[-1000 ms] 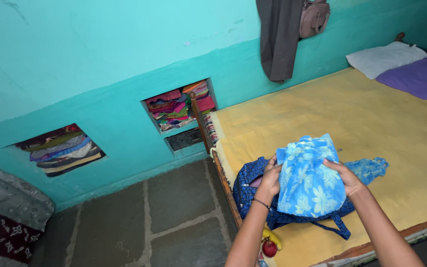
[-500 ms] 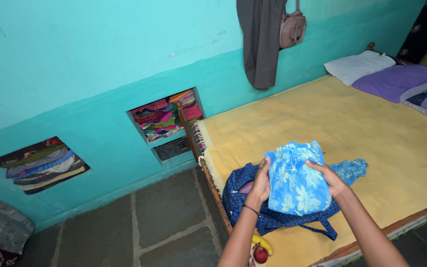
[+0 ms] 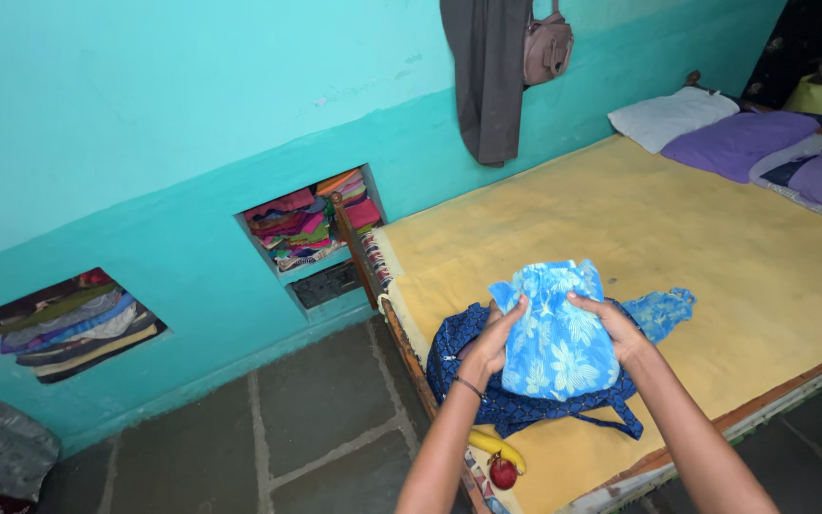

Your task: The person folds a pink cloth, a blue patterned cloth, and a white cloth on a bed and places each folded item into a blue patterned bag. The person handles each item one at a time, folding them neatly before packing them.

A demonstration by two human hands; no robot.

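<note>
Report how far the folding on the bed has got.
Done: nothing lies finished on the yellow bed sheet. In hand: left hand and right hand grip the light blue floral cloth, bunched above the dark blue garment. Left: that garment lies crumpled, unfolded.

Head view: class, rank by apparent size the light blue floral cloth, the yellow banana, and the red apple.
1. Light blue floral cloth, held by both hands.
2. Yellow banana.
3. Red apple, close to the banana's size; the banana is partly hidden, so this order is unsure.
</note>
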